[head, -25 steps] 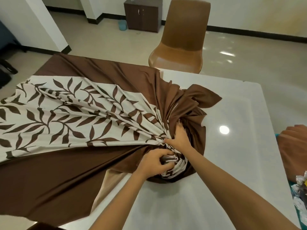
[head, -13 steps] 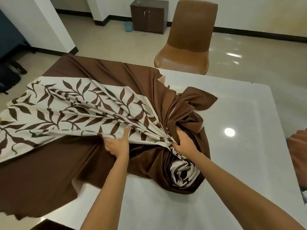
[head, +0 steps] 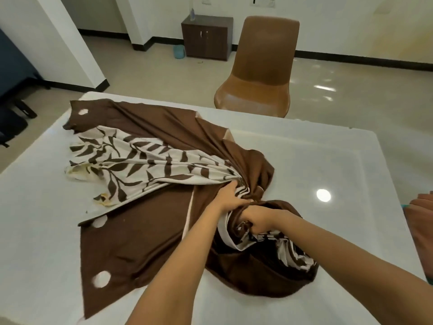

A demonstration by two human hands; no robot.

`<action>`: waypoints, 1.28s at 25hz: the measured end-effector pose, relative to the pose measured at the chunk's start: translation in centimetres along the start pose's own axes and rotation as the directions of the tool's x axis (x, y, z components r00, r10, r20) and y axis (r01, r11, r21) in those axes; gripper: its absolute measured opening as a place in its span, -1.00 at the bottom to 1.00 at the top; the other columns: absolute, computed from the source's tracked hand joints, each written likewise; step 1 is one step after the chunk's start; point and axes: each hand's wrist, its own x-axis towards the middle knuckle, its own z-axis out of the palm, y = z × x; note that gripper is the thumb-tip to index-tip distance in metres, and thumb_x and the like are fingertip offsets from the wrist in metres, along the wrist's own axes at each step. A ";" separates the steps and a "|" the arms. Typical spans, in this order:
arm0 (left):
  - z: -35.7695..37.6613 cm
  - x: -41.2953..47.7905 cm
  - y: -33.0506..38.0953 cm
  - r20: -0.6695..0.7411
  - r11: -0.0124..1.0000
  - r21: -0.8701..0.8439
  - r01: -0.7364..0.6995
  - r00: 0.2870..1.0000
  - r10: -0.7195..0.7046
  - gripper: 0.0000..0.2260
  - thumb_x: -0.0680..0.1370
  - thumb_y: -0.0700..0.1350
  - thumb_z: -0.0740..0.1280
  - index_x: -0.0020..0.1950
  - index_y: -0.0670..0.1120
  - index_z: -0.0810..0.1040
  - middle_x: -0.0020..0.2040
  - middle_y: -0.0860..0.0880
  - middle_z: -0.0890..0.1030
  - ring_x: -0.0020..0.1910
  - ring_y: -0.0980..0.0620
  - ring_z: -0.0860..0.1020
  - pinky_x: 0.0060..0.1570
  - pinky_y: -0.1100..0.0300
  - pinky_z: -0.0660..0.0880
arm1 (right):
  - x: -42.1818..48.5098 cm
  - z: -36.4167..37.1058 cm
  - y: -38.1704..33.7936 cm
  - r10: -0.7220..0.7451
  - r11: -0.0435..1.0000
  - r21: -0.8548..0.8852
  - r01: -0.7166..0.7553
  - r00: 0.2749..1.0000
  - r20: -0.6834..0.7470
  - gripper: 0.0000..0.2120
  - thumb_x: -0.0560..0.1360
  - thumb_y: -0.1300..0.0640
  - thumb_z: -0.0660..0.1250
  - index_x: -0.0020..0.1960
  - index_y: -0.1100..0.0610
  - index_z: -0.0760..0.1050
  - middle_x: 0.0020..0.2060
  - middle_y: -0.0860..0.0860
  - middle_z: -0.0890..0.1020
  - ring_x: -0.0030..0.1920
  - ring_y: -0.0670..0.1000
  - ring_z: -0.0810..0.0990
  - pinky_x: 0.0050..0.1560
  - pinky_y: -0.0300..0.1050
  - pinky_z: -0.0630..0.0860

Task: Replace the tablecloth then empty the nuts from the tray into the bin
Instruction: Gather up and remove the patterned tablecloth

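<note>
A brown tablecloth (head: 140,231) with a cream, leaf-patterned middle band lies bunched on the white table (head: 328,160). Its gathered end piles up near the table's middle front. My left hand (head: 230,198) grips the gathered folds where the leaf band narrows. Just to its right, my right hand (head: 257,220) is curled round a bunch of the same cloth. The cloth's left part fans out flat over the table. The tray and nuts are not in view.
A brown chair (head: 260,71) stands at the table's far side. A dark cabinet (head: 207,37) stands by the back wall. A reddish-brown cloth (head: 421,221) shows at the right edge. Bare white tabletop surrounds the cloth.
The cloth has been pulled in from the left edge, so bare table now shows there. My left hand moved right to the bunch, and both hands now grip it close together.
</note>
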 end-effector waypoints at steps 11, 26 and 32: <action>3.7 -0.9 -3.2 -0.299 0.981 -0.033 -0.191 0.939 0.173 -0.27 0.49 -0.22 0.33 0.56 0.00 0.03 0.27 -0.12 0.53 0.20 -0.10 0.52 0.14 0.21 0.40 | -6.4 7.4 -6.7 0.827 0.533 0.581 -0.615 0.236 -0.510 -0.15 0.36 0.16 0.44 0.51 0.06 0.03 0.43 0.25 0.08 0.43 0.29 0.08 0.38 0.27 0.13; 5.2 -5.3 -4.4 0.090 0.953 -0.124 -0.277 0.953 0.289 -0.51 0.34 -0.42 0.13 0.19 -0.20 0.58 0.13 -0.03 0.59 0.20 0.09 0.50 0.30 0.17 0.38 | -0.9 1.3 -0.8 0.761 0.610 0.767 -0.201 0.418 -0.495 0.11 0.11 -0.30 0.55 0.50 0.04 0.13 0.41 0.02 0.36 0.41 0.06 0.33 0.39 0.11 0.29; 3.5 -9.5 -3.0 -0.204 0.927 -0.365 -0.084 0.979 0.008 -0.80 0.50 -0.06 0.38 0.12 0.05 0.60 0.12 0.02 0.63 0.10 0.12 0.57 0.20 0.01 0.49 | -0.5 3.0 0.2 0.621 0.783 0.549 -0.294 0.437 -0.651 -0.19 0.26 -0.10 0.49 0.43 -0.02 0.25 0.27 -0.02 0.52 0.31 0.08 0.46 0.29 0.18 0.39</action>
